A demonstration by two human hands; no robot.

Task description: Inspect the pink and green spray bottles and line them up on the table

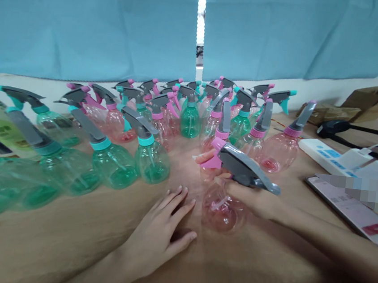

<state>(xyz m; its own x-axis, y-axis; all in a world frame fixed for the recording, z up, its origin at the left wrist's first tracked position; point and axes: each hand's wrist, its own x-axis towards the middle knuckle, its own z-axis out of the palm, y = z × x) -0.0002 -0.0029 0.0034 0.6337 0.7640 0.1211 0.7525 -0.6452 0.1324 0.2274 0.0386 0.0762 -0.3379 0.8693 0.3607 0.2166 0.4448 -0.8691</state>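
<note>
My right hand [251, 195] is closed around the neck of a clear pink spray bottle [224, 212], just below its grey and pink trigger head. The nozzle of that head points to the left and away from me. On the brown tabletop [97, 244], my left hand [163, 226] lies flat with the fingers stretched out and nothing in them. It is left of the held bottle and apart from it. Nearest beyond the left hand stands a green spray bottle [153, 162] with a teal collar.
Several green spray bottles [115, 165] line the left side, and mixed pink and green ones fill the back. Another pink bottle [278, 153] stands at right, near a white power strip [329, 158], a phone [347, 207] and a cardboard box [371, 104]. A blue cloth [86, 22] hangs behind.
</note>
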